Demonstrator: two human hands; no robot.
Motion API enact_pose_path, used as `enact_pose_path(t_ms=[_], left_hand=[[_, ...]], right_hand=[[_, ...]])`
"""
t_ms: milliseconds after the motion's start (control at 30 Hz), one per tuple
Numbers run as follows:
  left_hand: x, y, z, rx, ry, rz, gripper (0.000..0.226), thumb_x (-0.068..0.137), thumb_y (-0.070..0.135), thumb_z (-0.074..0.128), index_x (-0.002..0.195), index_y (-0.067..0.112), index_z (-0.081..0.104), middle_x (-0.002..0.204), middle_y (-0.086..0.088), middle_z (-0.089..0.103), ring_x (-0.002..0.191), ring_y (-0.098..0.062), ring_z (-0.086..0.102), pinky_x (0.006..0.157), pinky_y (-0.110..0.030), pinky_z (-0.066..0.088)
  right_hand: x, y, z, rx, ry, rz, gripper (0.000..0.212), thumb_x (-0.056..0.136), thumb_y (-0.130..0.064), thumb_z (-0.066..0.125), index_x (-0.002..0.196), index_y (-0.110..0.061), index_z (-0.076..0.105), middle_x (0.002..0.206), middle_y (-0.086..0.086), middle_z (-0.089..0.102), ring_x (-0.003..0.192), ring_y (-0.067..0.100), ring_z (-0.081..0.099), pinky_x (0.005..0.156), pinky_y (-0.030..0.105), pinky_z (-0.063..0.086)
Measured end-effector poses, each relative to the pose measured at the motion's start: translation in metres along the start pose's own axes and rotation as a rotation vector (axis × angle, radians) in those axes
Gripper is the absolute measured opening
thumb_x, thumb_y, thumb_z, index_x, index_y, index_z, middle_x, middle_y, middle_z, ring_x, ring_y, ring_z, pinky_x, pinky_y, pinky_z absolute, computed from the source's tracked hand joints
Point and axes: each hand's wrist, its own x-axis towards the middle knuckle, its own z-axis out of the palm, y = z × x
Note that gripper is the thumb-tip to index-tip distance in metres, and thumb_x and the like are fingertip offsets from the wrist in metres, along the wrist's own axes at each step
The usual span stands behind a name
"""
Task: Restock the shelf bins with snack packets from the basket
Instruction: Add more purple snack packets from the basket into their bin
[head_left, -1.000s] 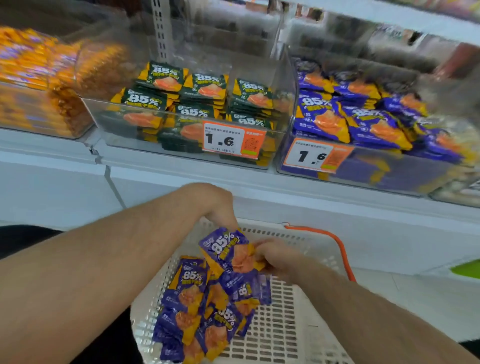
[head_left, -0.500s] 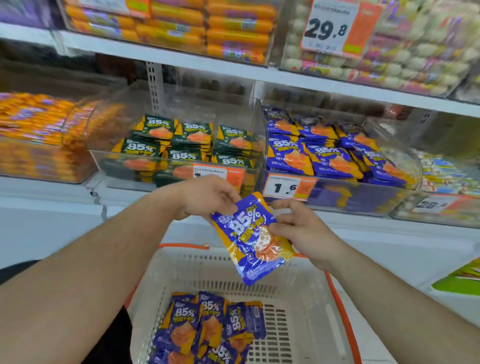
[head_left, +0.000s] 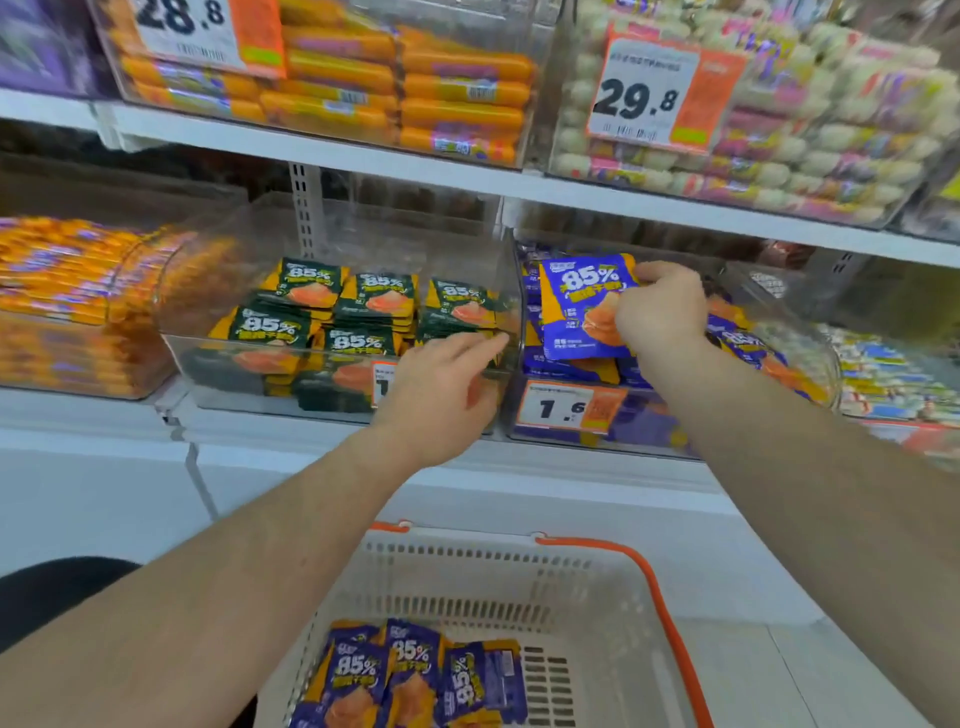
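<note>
Your right hand (head_left: 662, 312) pinches a blue snack packet (head_left: 582, 312) by its right edge, thumb in front and fingers curled behind, and holds it upright over the clear bin of blue packets (head_left: 566, 447), the landmark for all that follows. Your left hand (head_left: 441, 395) grips nothing; its fingers reach out loosely at the front wall of the bin of green packets (head_left: 218, 364), just left of the landmark bin. Below and in front of the landmark bin, the white basket (head_left: 597, 597) with the orange handle holds more blue packets (head_left: 410, 675).

To place the packet well, carry it past the landmark bin's front wall, lay it face up on the stack with the print turned the way the packets beneath it lie, and let go only once it rests flat. Keep it clear of the divider, so that it does not slide in among the green packets. The left hand can steady the landmark bin's front if it shifts.

The fingers behind the packet are hidden. The back of the landmark bin is covered by your right hand and forearm, so how full it stands there cannot be judged. The left hand covers part of the neighbouring price label (head_left: 384, 384). The near end of the basket is cut off by the frame edge, and the bins far left and far right of the landmark bin are blurred
</note>
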Motion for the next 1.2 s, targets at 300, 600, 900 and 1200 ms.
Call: enact_pose_path(t_ms=[300, 600, 900, 1200], left_hand=[[-0.001, -0.006, 0.014, 0.269, -0.085, 0.07, 0.067, 0.089, 0.038, 0.054, 0.15, 0.041, 0.03, 0.147, -0.003, 0.045, 0.13, -0.028, 0.042, 0.102, -0.039, 0.014], [-0.021, 0.0, -0.001, -0.016, 0.122, 0.232, 0.018, 0.079, 0.018, 0.049, 0.085, 0.012, 0.065, 0.081, -0.003, 0.062, 0.076, -0.028, 0.057, 0.066, -0.034, 0.045], [-0.087, -0.039, 0.019, 0.231, -1.112, -0.201, 0.039, 0.097, 0.027, 0.048, 0.135, 0.026, 0.053, 0.133, -0.001, 0.057, 0.109, -0.018, 0.055, 0.09, -0.034, 0.047], [-0.09, -0.059, 0.025, 0.29, -1.257, -0.305, 0.035, 0.096, 0.03, 0.048, 0.128, 0.02, 0.058, 0.123, -0.001, 0.06, 0.107, -0.02, 0.059, 0.093, -0.04, 0.052]], right_hand=[[-0.003, 0.015, 0.028, -0.823, -0.139, -0.103, 0.045, 0.096, -0.053, 0.044, 0.127, -0.025, 0.063, 0.137, 0.013, 0.052, 0.132, 0.037, 0.034, 0.107, 0.048, 0.028], [-0.061, 0.042, 0.021, -0.389, 0.297, -0.949, 0.024, 0.081, -0.027, 0.058, 0.097, -0.014, 0.071, 0.098, 0.013, 0.059, 0.093, 0.034, 0.052, 0.076, 0.037, 0.031], [-0.154, 0.192, 0.121, -0.266, -0.387, -0.299, 0.016, 0.087, -0.014, 0.053, 0.074, -0.011, 0.061, 0.07, 0.003, 0.06, 0.069, 0.025, 0.056, 0.065, 0.04, 0.049], [-0.255, 0.301, 0.197, -0.548, -0.957, 0.634, 0.044, 0.093, -0.016, 0.058, 0.061, -0.017, 0.028, 0.052, 0.002, 0.023, 0.044, 0.015, 0.02, 0.043, 0.026, 0.018]])
